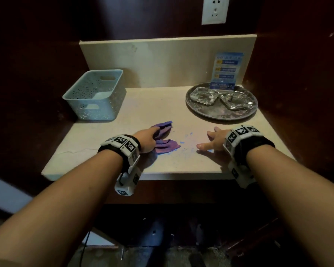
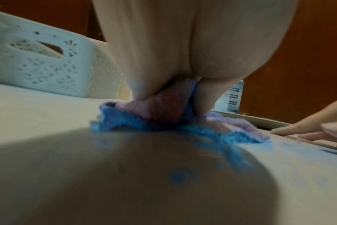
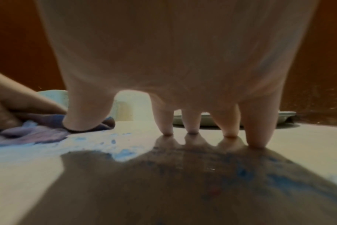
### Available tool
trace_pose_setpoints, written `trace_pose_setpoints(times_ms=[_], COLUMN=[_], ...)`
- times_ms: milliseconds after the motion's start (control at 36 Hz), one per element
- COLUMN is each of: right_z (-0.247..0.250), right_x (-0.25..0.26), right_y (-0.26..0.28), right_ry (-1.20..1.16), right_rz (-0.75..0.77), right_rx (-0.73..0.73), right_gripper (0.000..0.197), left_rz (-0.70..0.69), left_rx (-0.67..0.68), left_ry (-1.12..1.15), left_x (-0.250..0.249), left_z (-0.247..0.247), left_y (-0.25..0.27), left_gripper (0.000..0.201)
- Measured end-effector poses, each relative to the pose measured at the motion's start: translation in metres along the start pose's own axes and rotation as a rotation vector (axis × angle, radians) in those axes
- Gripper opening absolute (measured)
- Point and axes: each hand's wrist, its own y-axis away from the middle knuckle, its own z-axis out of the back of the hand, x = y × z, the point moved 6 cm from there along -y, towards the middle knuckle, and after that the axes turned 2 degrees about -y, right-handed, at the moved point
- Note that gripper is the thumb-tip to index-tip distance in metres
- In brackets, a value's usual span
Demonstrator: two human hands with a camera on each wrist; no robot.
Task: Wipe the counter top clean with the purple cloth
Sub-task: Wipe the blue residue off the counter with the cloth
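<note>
Both forearms reach in from below, each wrist strapped with a marker-covered camera band. Left hand (image 1: 146, 140) down on the counter top (image 1: 181, 164), fingers and thumb bunched around the middle of the purple cloth (image 1: 163, 139), gripping it so the ends fan out on either side. From the left wrist view, cloth (image 2: 160, 109) pinched up between thumb and fingers, edges tinged blue where touching the surface. Right hand (image 1: 213, 141) spread flat, fingers straight, holding nothing; fingertips (image 3: 230, 134) planted on the counter in the right wrist view. Blue smears (image 1: 189, 145) between the two hands, just beside the cloth. Perforated pale-blue basket (image 1: 96, 112) at back left. Round metal tray (image 1: 201, 110) at back right with two glass ashtrays (image 1: 202, 97), blue card (image 1: 227, 68) upright behind it. White wall socket (image 1: 215, 10) above the backsplash.
</note>
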Motion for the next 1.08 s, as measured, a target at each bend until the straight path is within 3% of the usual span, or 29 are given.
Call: trace_pose_setpoints(times_ms=[278,583,722,833,944,1083], right_z=[-0.001,-0.001,-0.004,-0.004,-0.007,-0.01], right_x=[0.004,0.012,0.019,0.021,0.019,0.017], right_y=[-0.001,0.005,0.013,0.011,0.011,0.009], right_ry=[0.027,0.027,0.094,0.044,-0.047,-0.078], right_rz=[0.026,0.0,0.014,-0.03,-0.089,-0.101], right_rx=[-0.017,-0.027,-0.109,-0.077,-0.042,-0.026], right_gripper=[0.106,0.116,0.123,0.135,0.117,0.119], left_rz=[-0.037,-0.01,0.002,-0.055,-0.051,0.006], left_rx=[-0.01,-0.167,-0.142,-0.165,-0.187,-0.154], left_ry=[-0.002,0.152,0.397,0.395,0.332,0.136], left_x=[-0.007,-0.015,-0.004,0.0,0.014,0.037], left_z=[-0.022,-0.037,-0.035,-0.009,0.017,0.038], left_y=[0.018,0.023,0.016,0.011,-0.004,-0.033], left_gripper=[0.06,0.062,0.055,0.034,0.032,0.027])
